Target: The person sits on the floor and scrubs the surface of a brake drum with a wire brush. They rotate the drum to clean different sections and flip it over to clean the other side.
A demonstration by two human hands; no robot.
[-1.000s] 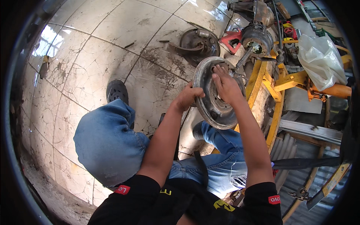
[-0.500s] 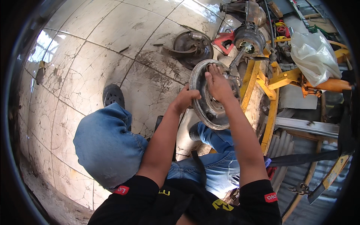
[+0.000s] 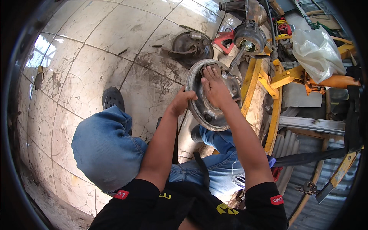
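A round grey metal backing plate (image 3: 205, 111) stands on edge in front of me, beside a yellow steel stand (image 3: 268, 82). My left hand (image 3: 183, 100) grips the plate's left rim. Flat on the plate's face lies my right hand (image 3: 214, 87), its fingers reaching toward the upper edge. The axle end with its hub (image 3: 249, 38) sits just beyond the plate at the top. My knees in blue jeans (image 3: 105, 147) fill the space below the hands.
A second worn backing plate (image 3: 191, 46) lies on the cracked tiled floor (image 3: 96, 57) behind the first one. A white plastic bag (image 3: 318, 53) rests on the yellow stand at the right. Corrugated metal sheet (image 3: 306, 153) and a strap lie at the lower right.
The view has tilted slightly; both hands stay on the plate. My right hand has slid a little up and left across its face.
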